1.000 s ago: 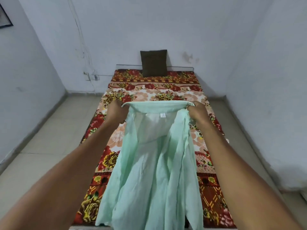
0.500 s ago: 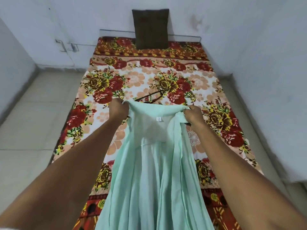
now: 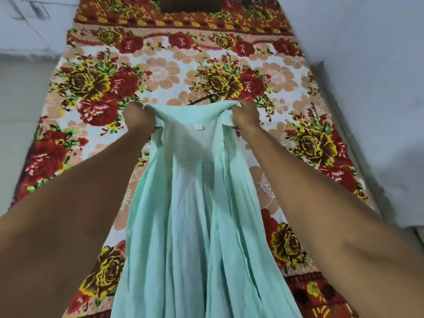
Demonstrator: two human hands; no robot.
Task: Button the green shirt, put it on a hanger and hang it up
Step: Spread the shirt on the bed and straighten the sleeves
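Both arms reach forward over a bed (image 3: 160, 72) covered in a bold floral sheet of red, yellow and peach blooms. The left hand (image 3: 138, 119) is clenched round the left end of the collar of the green shirt (image 3: 197, 203), fingers curled into the cloth; that grip is clearly grasping the fabric. The right hand (image 3: 245, 114) does the same at the right end of the collar, its knuckles up and the cloth bunched inside the fist. Between the two grips the collar edge is stretched fairly straight, and the shirt hangs open from it toward the near edge of the view, its inside face showing, with a small white label (image 3: 198, 126) just below the middle of the collar. The front panels fall in long loose folds on either side and the lower part runs out of view at the near edge. Whether any button is fastened cannot be told. Just beyond the collar, on the far side, a thin dark hanger (image 3: 202, 100) lies on the sheet, mostly hidden behind the shirt. At the far end of the bed part of a dark cushion (image 3: 190, 4) shows. Pale floor (image 3: 20, 92) lies to the left and a pale wall (image 3: 371, 88) to the right.
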